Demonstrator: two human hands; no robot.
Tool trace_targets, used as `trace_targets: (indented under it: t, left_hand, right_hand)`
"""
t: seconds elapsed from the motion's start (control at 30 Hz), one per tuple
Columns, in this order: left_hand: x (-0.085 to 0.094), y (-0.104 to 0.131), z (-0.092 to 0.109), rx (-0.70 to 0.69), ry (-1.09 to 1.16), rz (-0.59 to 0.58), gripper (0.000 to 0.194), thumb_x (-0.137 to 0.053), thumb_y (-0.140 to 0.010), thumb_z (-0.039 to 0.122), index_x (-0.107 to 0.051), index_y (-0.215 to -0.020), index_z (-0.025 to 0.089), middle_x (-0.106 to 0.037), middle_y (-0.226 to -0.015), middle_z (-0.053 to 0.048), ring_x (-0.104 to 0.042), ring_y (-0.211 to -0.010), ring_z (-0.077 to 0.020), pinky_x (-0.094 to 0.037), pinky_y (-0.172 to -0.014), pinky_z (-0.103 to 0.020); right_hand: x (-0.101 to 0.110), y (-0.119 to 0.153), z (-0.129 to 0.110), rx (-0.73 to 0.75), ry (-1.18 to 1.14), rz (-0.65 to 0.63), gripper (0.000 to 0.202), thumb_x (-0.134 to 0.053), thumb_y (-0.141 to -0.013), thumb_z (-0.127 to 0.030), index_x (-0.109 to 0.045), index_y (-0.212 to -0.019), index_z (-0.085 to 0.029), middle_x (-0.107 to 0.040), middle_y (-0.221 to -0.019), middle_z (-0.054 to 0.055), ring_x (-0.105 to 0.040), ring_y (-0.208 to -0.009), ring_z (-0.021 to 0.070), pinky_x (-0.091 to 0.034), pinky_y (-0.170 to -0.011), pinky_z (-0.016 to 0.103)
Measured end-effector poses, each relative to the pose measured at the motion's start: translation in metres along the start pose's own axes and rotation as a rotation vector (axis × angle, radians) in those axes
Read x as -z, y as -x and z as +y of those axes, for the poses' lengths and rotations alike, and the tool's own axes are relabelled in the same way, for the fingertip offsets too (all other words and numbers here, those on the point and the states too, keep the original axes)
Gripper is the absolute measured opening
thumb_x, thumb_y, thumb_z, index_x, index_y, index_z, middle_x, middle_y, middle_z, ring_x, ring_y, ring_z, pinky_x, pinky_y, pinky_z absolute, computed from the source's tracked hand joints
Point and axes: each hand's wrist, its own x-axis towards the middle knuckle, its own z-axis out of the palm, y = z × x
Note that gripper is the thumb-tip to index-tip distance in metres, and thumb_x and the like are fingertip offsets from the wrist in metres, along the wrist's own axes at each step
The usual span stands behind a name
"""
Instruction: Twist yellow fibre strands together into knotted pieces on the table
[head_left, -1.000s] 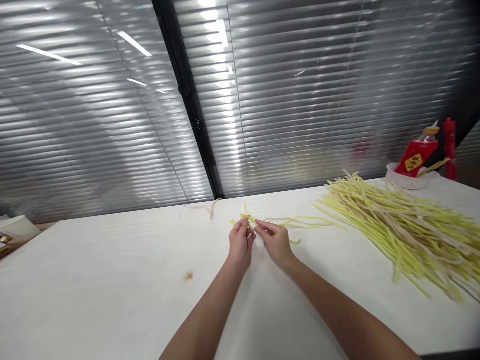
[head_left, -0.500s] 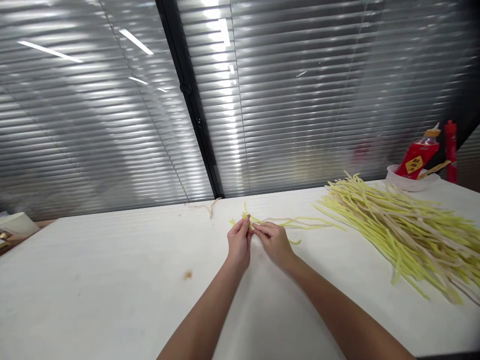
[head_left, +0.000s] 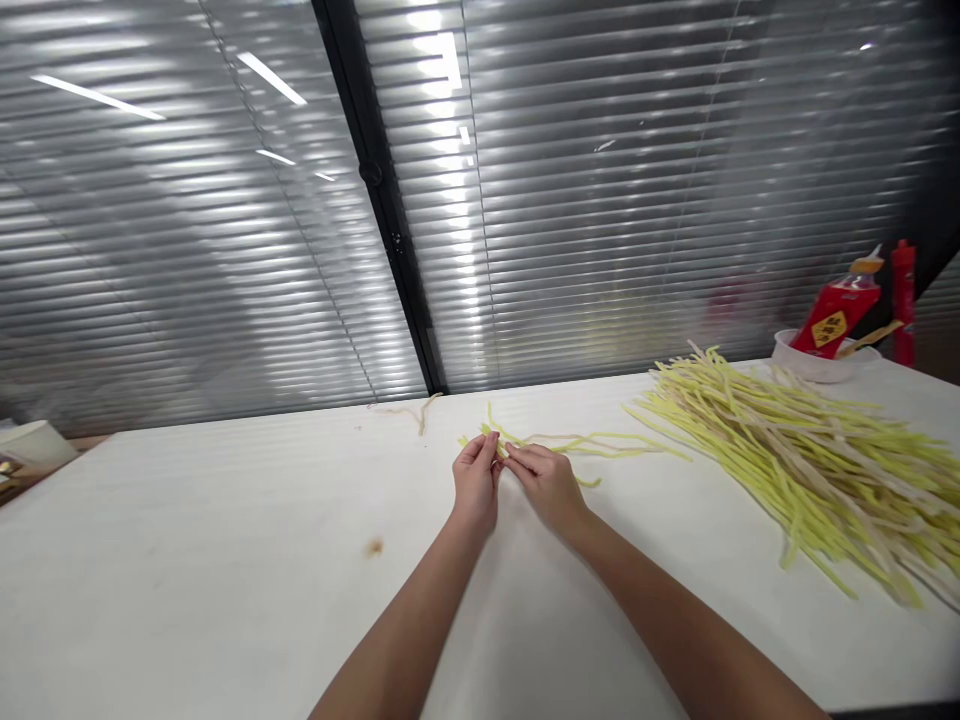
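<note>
I see both forearms stretched forward, left hand [head_left: 475, 480] and right hand [head_left: 547, 482] meeting, fingers pinched on a yellow strand [head_left: 496, 442] mid-table [head_left: 225, 560]; big strand pile [head_left: 810, 450] far right

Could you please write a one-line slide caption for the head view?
Both hands, left hand and right hand, pinch yellow strands on a white table beside a large strand pile.

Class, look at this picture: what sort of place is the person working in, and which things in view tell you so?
Probably an office-like room used as a craft workspace: a long white table, closed blinds behind glass, and a big pile of yellow strips beside both hands.
</note>
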Motion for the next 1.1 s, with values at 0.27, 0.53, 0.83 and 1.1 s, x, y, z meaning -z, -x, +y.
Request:
trace_targets:
  t: [0.27,0.53,0.83,1.1]
  left_hand:
    - [0.001,-0.001,-0.001,0.016,-0.004,0.01,0.025,-0.078,-0.059,0.03,-0.063,-0.069,0.013,-0.052,-0.062,0.004,-0.05,-0.06,-0.0046,-0.04,-0.059,-0.017]
    - [0.003,-0.004,-0.003,0.0,-0.016,0.002,0.026,-0.079,-0.057,0.03,-0.061,-0.066,0.013,-0.053,-0.061,0.004,-0.049,-0.058,-0.0047,-0.039,-0.058,-0.017]
    - [0.006,-0.007,-0.004,-0.126,-0.207,-0.072,0.026,-0.073,-0.064,0.035,-0.059,-0.066,0.014,-0.048,-0.058,0.004,-0.044,-0.055,-0.0059,-0.037,-0.056,-0.02]
    - [0.021,-0.021,0.025,-0.286,-0.777,0.116,0.033,-0.06,-0.071,0.045,-0.064,-0.088,0.018,-0.052,-0.069,0.0,-0.045,-0.053,-0.0097,-0.035,-0.053,-0.024]
  right_hand:
    - [-0.002,-0.003,-0.001,-0.089,-0.082,0.05,0.019,-0.058,-0.082,-0.021,-0.071,-0.095,-0.021,-0.071,-0.087,0.006,-0.066,-0.079,0.0191,-0.051,-0.073,0.03]
    - [-0.002,-0.005,-0.004,-0.293,-0.204,0.044,0.015,-0.059,-0.079,-0.024,-0.072,-0.086,-0.019,-0.071,-0.087,0.006,-0.066,-0.079,0.0198,-0.051,-0.071,0.03]
    - [-0.003,-0.006,-0.004,-0.425,-0.302,0.042,0.019,-0.058,-0.077,-0.03,-0.069,-0.079,-0.016,-0.069,-0.074,0.005,-0.059,-0.062,0.0159,-0.046,-0.06,0.026]
    - [0.006,-0.011,0.0,-0.608,-0.377,0.286,0.03,-0.061,-0.072,-0.041,-0.069,-0.081,-0.013,-0.066,-0.068,0.005,-0.045,-0.046,0.0102,-0.039,-0.046,0.024]
